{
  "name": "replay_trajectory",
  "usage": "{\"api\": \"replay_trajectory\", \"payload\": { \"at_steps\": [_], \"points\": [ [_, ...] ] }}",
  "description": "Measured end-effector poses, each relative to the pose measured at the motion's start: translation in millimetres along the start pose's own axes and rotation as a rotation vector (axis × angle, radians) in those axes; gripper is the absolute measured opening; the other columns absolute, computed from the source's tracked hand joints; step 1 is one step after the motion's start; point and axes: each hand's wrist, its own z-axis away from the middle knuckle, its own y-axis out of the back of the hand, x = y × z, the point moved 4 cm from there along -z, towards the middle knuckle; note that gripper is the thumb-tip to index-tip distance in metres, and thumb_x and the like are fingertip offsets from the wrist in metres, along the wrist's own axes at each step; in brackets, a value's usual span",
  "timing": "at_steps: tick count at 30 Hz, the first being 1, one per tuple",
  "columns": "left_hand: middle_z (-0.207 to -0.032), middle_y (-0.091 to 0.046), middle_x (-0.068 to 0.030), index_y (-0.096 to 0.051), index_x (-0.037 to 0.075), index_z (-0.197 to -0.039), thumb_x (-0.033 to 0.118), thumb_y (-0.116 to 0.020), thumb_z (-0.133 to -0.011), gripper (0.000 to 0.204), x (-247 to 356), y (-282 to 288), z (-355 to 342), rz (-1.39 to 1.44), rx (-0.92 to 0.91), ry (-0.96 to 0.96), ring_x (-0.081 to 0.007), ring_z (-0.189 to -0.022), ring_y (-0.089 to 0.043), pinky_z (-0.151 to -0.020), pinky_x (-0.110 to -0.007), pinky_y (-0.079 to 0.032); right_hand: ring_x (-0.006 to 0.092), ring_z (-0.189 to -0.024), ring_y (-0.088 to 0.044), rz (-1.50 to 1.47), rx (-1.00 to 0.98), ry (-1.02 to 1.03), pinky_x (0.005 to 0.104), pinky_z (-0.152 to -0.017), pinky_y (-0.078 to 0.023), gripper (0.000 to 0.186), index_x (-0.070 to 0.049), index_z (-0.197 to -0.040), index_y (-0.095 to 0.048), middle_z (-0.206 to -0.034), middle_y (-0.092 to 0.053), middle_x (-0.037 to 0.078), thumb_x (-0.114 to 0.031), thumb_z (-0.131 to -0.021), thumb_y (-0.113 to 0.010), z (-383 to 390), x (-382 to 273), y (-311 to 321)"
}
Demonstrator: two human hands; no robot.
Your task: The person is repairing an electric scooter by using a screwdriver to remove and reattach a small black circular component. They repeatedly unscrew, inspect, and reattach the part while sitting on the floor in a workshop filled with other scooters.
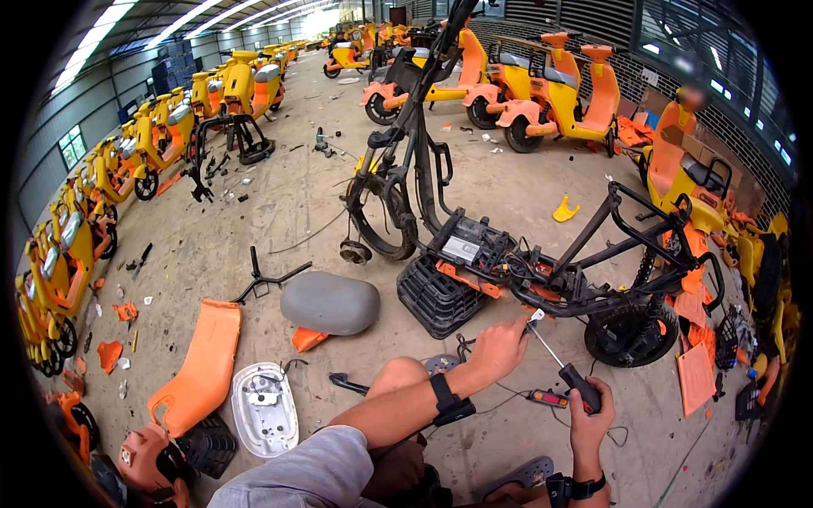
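Note:
A screwdriver (552, 354) with a black handle and long metal shaft is gripped in my right hand (589, 423), fingers wrapped around the handle. Its shaft slants up and left to a small white piece (537, 315) at the tip. My left hand (500, 349) reaches to that spot with its fingers drawn together; what they pinch, if anything, is hidden. Both hands are beside the lower side of a stripped black scooter frame (584, 279), which has its wheels, wiring and an open battery tray (461, 245). Under the frame stands a black plastic basket (436, 292).
A grey seat (330, 303), an orange body panel (203, 364) and a white seat base (265, 411) lie to the left. A red-and-black tool (549, 398) lies by my right hand. Yellow and orange scooters (559, 97) line both sides; loose panels (696, 381) pile at right.

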Motion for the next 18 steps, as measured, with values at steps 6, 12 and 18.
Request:
{"api": "replay_trajectory", "payload": {
  "at_steps": [6, 12, 18],
  "points": [
    [-0.078, -0.064, -0.0187, -0.058, 0.004, -0.11, 0.016, -0.064, -0.085, 0.028, -4, -4, 1, -0.021, -0.058, 0.015, -0.0394, -0.071, -0.062, -0.059, -0.049, -0.048, 0.0118, -0.083, -0.058, 0.044, 0.003, 0.02, 0.0236, -0.073, -0.048, 0.032, 0.005, -0.107, -0.06, -0.096, -0.062, 0.009, -0.004, -0.08, -0.072, 0, -2, -1],
    [-0.077, -0.064, -0.0199, -0.057, 0.003, -0.111, 0.016, -0.064, -0.086, 0.03, -8, -9, 1, -0.047, -0.135, 0.039, -0.0405, -0.07, -0.062, -0.059, -0.049, -0.048, 0.0127, -0.081, -0.058, 0.093, 0.008, 0.033, 0.0245, -0.072, -0.048, 0.031, 0.005, -0.105, -0.061, -0.093, -0.062, 0.009, -0.005, -0.078, -0.074, -1, -1, 0],
    [-0.075, -0.063, -0.0209, -0.057, 0.001, -0.108, 0.016, -0.063, -0.086, 0.027, -9, -13, 4, -0.057, -0.217, 0.039, -0.0416, -0.07, -0.062, -0.059, -0.05, -0.048, 0.0194, -0.088, -0.057, 0.074, 0.042, 0.103, 0.0302, -0.08, -0.046, 0.025, 0.005, -0.104, -0.06, -0.096, -0.058, 0.011, -0.003, -0.081, -0.068, -3, 5, 4]
  ]
}}
